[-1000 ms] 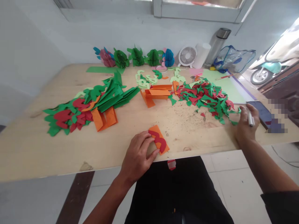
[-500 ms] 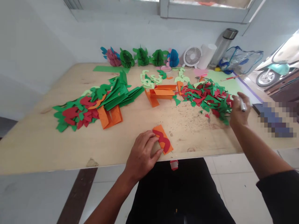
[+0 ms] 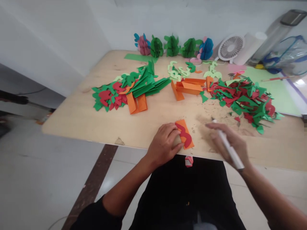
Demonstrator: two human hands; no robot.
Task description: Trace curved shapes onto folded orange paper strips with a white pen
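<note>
My left hand lies near the table's front edge, its curved fingers and thumb holding a wavy red paper cutout down on an orange piece of paper. Between thumb and fingers, bare wood shows. To the right, my right hand is slightly blurred and raised over the table, closed around a white pen. The pen's dark tip points up and left, toward the table, a short way from the orange paper.
Green folded strips and red cutouts lie on the left. Folded orange strips are in the middle, a heap of red and green scraps on the right. Behind stand paper ornaments, a white fan and a bottle.
My right hand has come from beside the scrap heap toward the left with the pen, now near the orange paper. My left hand still holds the red cutout. The view has turned left.
</note>
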